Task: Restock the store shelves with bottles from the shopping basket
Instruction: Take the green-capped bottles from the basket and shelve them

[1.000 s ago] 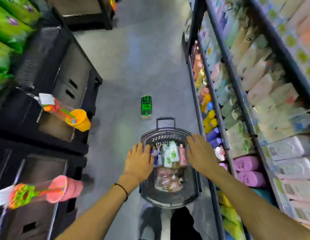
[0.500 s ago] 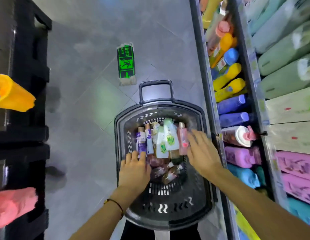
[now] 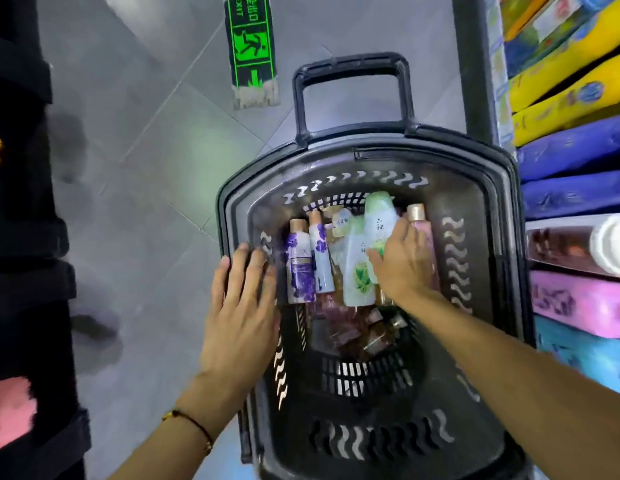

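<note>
While the left hand (image 3: 241,306) lies flat, the right hand (image 3: 402,261) grips a green bottle (image 3: 379,226) beyond an "EXIT" sticker (image 3: 250,46).

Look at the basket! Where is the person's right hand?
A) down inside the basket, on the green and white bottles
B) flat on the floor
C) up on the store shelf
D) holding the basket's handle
A: the right hand reaches down into the shopping basket and lies over the green and white bottles, between the purple flowered bottles and the pink bottle.
</note>
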